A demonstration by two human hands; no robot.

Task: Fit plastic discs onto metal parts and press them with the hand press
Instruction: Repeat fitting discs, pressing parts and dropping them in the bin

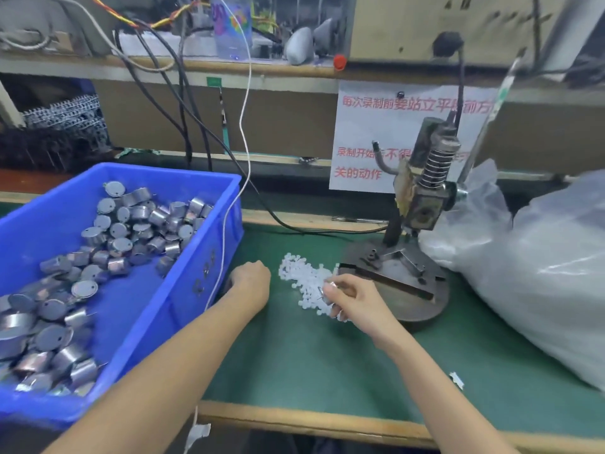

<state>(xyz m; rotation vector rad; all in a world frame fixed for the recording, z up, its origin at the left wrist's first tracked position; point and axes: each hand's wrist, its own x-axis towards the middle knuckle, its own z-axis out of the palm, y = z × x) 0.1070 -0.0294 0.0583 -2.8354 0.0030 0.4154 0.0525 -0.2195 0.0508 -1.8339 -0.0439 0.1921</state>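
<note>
While right hand (352, 298) grips a metal part (328, 290) over the discs (302, 278), seat one flat before pressing; left hand (250, 280) curled, grasp unclear

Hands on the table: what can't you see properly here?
Head view:
- Left hand: its back hides the fingers and anything held.
- Metal part in the right hand: blurred, mostly covered by fingers.
- Discs: too small to count.
- Bag: cloudy plastic hides contents; right edge cuts it off.
</note>
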